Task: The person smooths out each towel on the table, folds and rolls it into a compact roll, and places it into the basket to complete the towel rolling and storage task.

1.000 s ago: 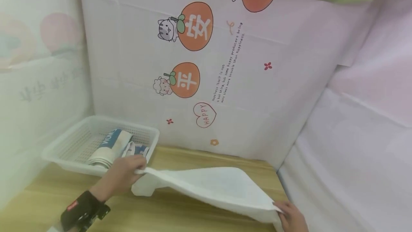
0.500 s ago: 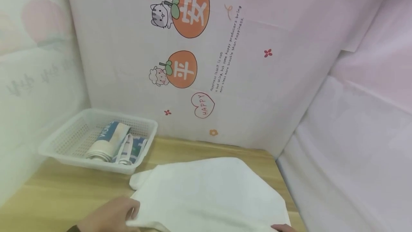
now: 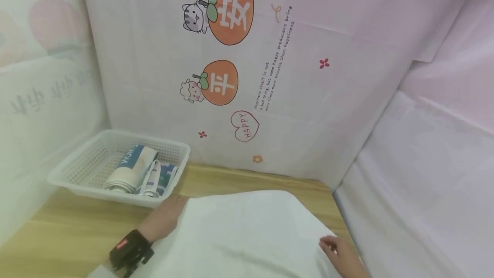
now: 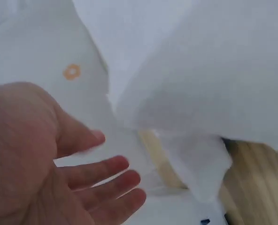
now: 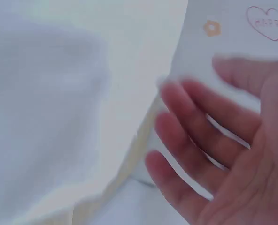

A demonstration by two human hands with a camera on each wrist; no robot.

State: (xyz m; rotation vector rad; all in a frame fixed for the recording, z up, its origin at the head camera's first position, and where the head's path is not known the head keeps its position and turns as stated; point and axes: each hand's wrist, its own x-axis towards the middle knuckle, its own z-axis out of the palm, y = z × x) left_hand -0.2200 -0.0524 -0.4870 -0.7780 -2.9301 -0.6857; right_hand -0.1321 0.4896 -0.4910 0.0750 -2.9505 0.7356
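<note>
A broad white cloth (image 3: 247, 231) lies spread over the wooden table, with faint folds across its middle and its near part cut off by the frame. At its upper left edge is my left hand (image 3: 164, 218). In the left wrist view this hand's fingers (image 4: 106, 183) are loosely extended and pinch nothing, apart from the cloth (image 4: 190, 70). My right hand (image 3: 341, 252) is by the cloth's right edge. The right wrist view shows its fingers (image 5: 176, 136) relaxed and slightly bent, holding nothing, beside the cloth (image 5: 82, 117).
A white plastic basket (image 3: 77, 188) stands at the back left of the table (image 3: 61, 235). In it lie a rolled cream and blue item (image 3: 129, 168) and a folded blue-patterned piece (image 3: 158, 179). Printed white sheets (image 3: 285, 140) wall in the back and sides.
Both hands lowered the cloth onto the table, drew it towards me and let go of its edge. Since then both have moved forward along its sides.
</note>
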